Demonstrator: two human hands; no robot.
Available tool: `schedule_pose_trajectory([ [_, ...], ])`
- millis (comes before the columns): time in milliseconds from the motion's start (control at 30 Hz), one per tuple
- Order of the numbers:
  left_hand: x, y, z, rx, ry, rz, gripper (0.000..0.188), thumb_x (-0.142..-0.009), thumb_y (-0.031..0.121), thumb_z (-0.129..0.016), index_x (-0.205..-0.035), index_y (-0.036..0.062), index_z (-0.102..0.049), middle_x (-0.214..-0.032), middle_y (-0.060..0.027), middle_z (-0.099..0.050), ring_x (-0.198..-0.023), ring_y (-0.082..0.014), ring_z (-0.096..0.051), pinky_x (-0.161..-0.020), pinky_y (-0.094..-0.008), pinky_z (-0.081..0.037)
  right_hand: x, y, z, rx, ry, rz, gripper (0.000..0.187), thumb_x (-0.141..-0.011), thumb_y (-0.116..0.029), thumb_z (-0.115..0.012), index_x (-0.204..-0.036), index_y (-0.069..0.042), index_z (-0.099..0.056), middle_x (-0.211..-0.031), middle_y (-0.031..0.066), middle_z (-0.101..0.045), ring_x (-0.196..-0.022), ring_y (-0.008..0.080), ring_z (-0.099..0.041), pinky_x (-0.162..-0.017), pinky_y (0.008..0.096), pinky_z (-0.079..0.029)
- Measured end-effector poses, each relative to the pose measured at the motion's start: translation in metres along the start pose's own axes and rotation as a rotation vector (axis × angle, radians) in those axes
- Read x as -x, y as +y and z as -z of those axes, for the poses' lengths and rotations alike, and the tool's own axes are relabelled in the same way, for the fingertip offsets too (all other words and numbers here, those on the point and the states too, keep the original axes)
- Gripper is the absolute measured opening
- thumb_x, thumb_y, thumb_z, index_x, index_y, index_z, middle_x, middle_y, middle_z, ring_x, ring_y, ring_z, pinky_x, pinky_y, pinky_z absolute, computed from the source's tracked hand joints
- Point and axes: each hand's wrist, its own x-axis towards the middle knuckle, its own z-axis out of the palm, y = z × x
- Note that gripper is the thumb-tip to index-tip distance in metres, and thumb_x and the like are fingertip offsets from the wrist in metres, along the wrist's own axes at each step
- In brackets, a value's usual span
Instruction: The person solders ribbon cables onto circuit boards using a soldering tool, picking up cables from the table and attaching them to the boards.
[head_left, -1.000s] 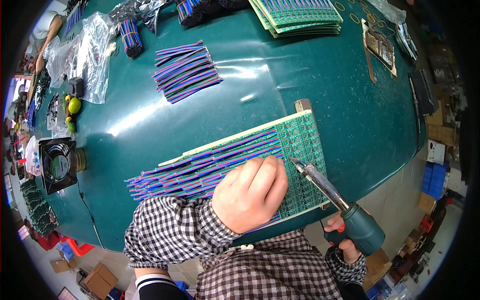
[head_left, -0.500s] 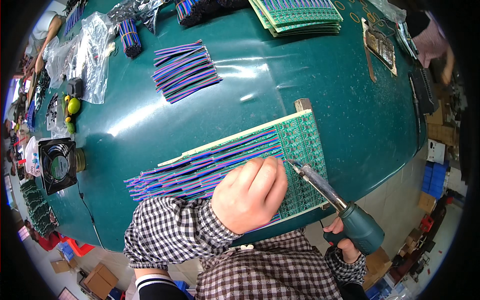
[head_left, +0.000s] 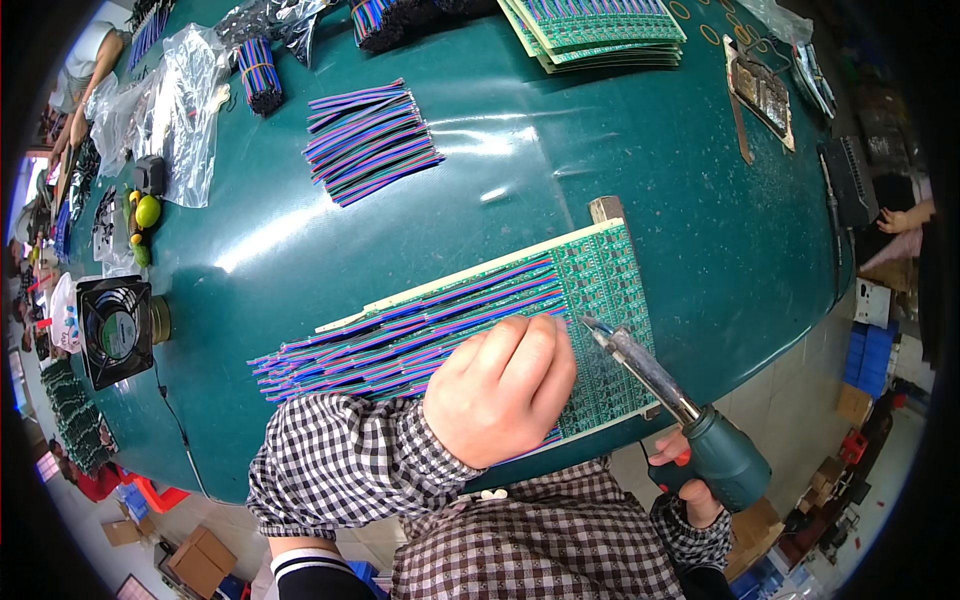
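A dark green table [head_left: 620,150] fills the view, with a small black fan [head_left: 115,330] at its left edge and a loose bundle of coloured wires [head_left: 370,142] farther back. Near the person lies a green circuit board [head_left: 605,280] covered in striped wires. The left hand [head_left: 500,390] presses on them, fingers curled together. The right hand [head_left: 690,480] grips a soldering iron [head_left: 665,400], whose tip has slid slightly left since half a second ago, touching the board beside the fingertips.
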Motion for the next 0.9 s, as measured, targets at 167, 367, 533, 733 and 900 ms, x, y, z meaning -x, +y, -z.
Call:
schedule_pose_trajectory([
  [167, 0.0, -0.001, -0.001, -0.023, 0.006, -0.018, 0.031, -0.074, 0.013, -0.061, -0.1, -0.0019, -0.066, -0.101, -0.0102, -0.061, -0.091, -0.0208, -0.062, -0.074, -0.0288, -0.051, -0.001, -0.006, -0.006, -0.136, 0.058, -0.067, 0.07, -0.066, -0.039, -0.092, -0.105, 0.01, -0.061, -0.082, 0.014, -0.07, -0.077, 0.0222, -0.07, -0.071, 0.0375, -0.06],
  [367, -0.003, 0.0, 0.001, 0.014, 0.021, 0.0, 0.03, -0.073, 0.007, -0.067, -0.101, -0.0016, -0.07, -0.099, -0.01, -0.063, -0.082, -0.02, -0.064, -0.066, -0.0291, -0.054, 0.007, 0.003, -0.005, -0.267, 0.102, -0.086, 0.081, -0.065, -0.028, -0.094, -0.119, 0.013, -0.05, -0.081, 0.0153, -0.067, -0.077, 0.0227, -0.069, -0.071, 0.0394, -0.061],
  [533, -0.002, 0.0, 0.0, 0.011, 0.025, 0.001, 0.03, -0.073, 0.007, -0.067, -0.101, -0.0022, -0.07, -0.099, -0.0104, -0.063, -0.083, -0.0205, -0.064, -0.066, -0.0292, -0.054, 0.005, -0.003, -0.007, -0.259, 0.104, -0.099, 0.079, -0.065, -0.027, -0.094, -0.116, 0.014, -0.05, -0.081, 0.0153, -0.067, -0.076, 0.0224, -0.069, -0.071, 0.0387, -0.061],
  [733, 0.001, -0.001, -0.003, -0.033, 0.032, -0.036, 0.031, -0.072, 0.011, -0.062, -0.099, -0.0028, -0.067, -0.098, -0.0104, -0.061, -0.089, -0.0209, -0.062, -0.074, -0.0289, -0.051, 0.005, -0.005, -0.005, -0.223, 0.08, -0.154, 0.078, -0.065, -0.03, -0.094, -0.114, 0.014, -0.051, -0.081, 0.0148, -0.068, -0.075, 0.0221, -0.069, -0.071, 0.0383, -0.061],
  [900, -0.002, 0.0, 0.001, 0.029, 0.02, -0.003, 0.032, -0.071, 0.007, -0.067, -0.101, -0.0031, -0.07, -0.098, -0.0107, -0.063, -0.083, -0.0206, -0.064, -0.066, -0.0294, -0.054, 0.006, -0.001, -0.008, -0.247, 0.127, -0.135, 0.077, -0.064, -0.03, -0.094, -0.112, 0.014, -0.052, -0.08, 0.0141, -0.068, -0.075, 0.0217, -0.069, -0.071, 0.0378, -0.061],
])
